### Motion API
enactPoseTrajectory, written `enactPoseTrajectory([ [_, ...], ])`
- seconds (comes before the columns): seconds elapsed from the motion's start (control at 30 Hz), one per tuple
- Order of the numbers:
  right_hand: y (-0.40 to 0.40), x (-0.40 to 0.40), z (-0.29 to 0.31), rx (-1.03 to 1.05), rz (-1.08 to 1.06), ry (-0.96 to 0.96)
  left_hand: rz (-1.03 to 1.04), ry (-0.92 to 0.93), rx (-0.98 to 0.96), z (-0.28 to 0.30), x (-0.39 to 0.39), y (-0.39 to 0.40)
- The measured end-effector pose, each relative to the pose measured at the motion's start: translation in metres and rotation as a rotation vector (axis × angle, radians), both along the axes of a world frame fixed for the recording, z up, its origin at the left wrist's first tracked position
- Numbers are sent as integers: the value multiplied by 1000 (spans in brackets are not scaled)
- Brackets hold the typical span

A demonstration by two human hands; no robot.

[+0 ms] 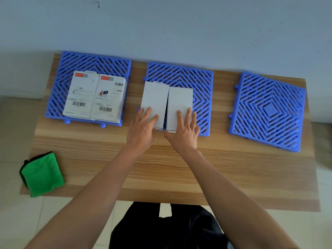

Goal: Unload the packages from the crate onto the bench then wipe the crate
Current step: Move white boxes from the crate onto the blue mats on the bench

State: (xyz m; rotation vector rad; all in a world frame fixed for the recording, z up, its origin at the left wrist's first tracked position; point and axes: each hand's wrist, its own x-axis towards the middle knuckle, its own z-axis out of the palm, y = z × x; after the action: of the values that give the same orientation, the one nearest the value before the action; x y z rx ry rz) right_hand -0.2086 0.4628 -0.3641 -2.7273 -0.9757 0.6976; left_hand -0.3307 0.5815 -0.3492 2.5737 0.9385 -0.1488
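Three blue lattice crate panels lie flat along the back of the wooden bench [179, 168]. Two plain white packages stand side by side on the middle panel [201, 81]. My left hand [142, 130] rests on the left white package [154, 99], fingers straight on top and thumb at its near edge. My right hand [185, 130] lies the same way on the right white package [179, 103]. Two printed packages with barcodes, one [80, 96] beside the other [109, 99], sit on the left panel [59, 97]. The right panel [267, 110] carries nothing.
A folded green cloth [42, 174] with a dark edge lies at the bench's front left corner. A pale wall runs right behind the panels. Bare wood stretches between my arms and across the front right of the bench.
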Motion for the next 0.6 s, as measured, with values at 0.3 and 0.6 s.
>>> enactPoseTrajectory([
  [0.3,-5,6,5,114,-28,21,45,18,-67,2,4,1],
  [0.6,-12,13,16,456,-163,267,57,3,-73,6,5,-2],
])
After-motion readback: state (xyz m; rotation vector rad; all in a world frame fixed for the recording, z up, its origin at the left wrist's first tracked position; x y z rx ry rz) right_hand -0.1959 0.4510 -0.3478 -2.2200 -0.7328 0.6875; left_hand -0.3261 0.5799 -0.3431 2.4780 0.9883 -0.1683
